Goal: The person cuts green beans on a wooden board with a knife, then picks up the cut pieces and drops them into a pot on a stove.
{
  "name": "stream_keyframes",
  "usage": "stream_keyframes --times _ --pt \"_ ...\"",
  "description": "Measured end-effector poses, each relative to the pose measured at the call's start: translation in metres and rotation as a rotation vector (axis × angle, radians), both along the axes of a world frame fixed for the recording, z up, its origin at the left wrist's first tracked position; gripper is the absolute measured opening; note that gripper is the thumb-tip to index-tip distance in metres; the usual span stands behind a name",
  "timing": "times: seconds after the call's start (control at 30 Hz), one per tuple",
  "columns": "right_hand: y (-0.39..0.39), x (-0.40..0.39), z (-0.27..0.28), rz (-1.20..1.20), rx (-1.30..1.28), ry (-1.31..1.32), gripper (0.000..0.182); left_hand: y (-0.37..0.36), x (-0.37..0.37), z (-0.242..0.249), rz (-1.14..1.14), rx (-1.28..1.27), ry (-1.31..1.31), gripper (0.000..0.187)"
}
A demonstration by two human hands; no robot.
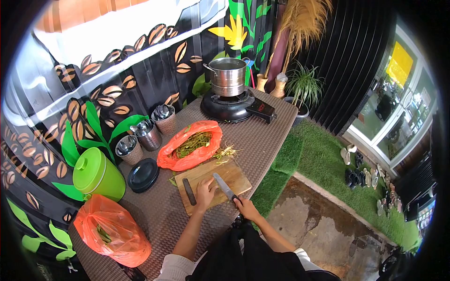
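Note:
My right hand [246, 209] grips the dark handle of a kitchen knife [226, 187], its blade slanting up and left over the wooden cutting board [234, 174]. My left hand [205, 193] rests on the board beside the blade, its fingers bent together; whatever lies under them is hidden. A long dark strip or slot [189, 191] shows at the board's left side. Just behind the board, an open orange plastic bag [176, 164] holds thin green stalks [194, 144]. Pale root-like trimmings [226, 153] lie by the board's far edge.
A steel pot [228, 77] stands on a black gas stove [225, 108]. Along the wall are cutlery cups [165, 121], black plates [143, 175] and a green lidded container [99, 173]. Another orange bag [112, 232] sits at left. The table's edge [274, 157] is at right.

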State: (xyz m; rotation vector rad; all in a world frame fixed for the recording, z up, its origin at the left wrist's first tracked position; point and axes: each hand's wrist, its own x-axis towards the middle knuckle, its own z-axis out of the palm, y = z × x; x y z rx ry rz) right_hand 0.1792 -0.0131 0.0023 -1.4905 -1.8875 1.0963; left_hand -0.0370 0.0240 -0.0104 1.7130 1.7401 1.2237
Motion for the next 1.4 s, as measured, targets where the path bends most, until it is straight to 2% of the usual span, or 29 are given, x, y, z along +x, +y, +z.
stream_keyframes --times 0.03,0.1,0.23,0.3,0.4,0.5,0.6,0.8,0.93,1.17,1.27,1.33,1.4 --pt "-0.001 0.0 0.0 0.003 0.016 -0.006 0.044 0.001 0.0 -0.004 0.0 -0.001 -0.001 0.033" --pt "-0.003 -0.003 -0.004 -0.022 0.031 0.002 0.043 0.001 0.001 -0.003 -0.034 0.135 0.29 0.033" --pt "-0.017 -0.017 -0.003 -0.151 0.058 -0.033 0.039 -0.003 0.006 0.007 -0.053 0.18 0.344 0.026" --pt "-0.022 -0.023 -0.004 -0.184 0.045 -0.029 0.038 -0.004 0.006 0.008 -0.069 0.144 0.197 0.019" --pt "-0.024 -0.028 -0.007 -0.213 0.059 -0.034 0.037 -0.002 0.003 0.013 -0.127 -0.007 0.186 0.014" --pt "-0.022 -0.031 -0.007 -0.218 0.076 -0.052 0.038 -0.006 0.005 0.016 -0.141 0.003 0.155 0.013" --pt "-0.021 -0.031 -0.002 -0.209 0.046 -0.087 0.04 -0.009 0.005 0.016 -0.231 -0.002 0.082 0.014" --pt "-0.019 -0.031 -0.003 -0.186 0.002 -0.111 0.041 -0.017 0.003 0.025 -0.262 -0.112 -0.103 0.019" --pt "-0.019 -0.031 -0.005 -0.165 0.026 -0.112 0.041 -0.014 0.001 0.022 -0.262 -0.156 -0.072 0.022" --pt "-0.016 -0.025 -0.016 -0.102 0.048 -0.125 0.041 -0.012 0.005 0.015 -0.238 -0.085 -0.071 0.015" --pt "-0.011 -0.018 -0.019 -0.039 0.159 -0.008 0.041 -0.008 0.002 0.012 -0.252 -0.08 -0.122 0.014" --pt "-0.01 -0.014 -0.004 -0.018 -0.278 0.306 0.041 -0.005 0.002 0.009 -0.264 -0.084 -0.144 0.014" --pt "-0.007 -0.01 -0.003 -0.018 -0.331 0.382 0.04 0.0 0.003 0.016 -0.268 -0.123 -0.162 0.014"
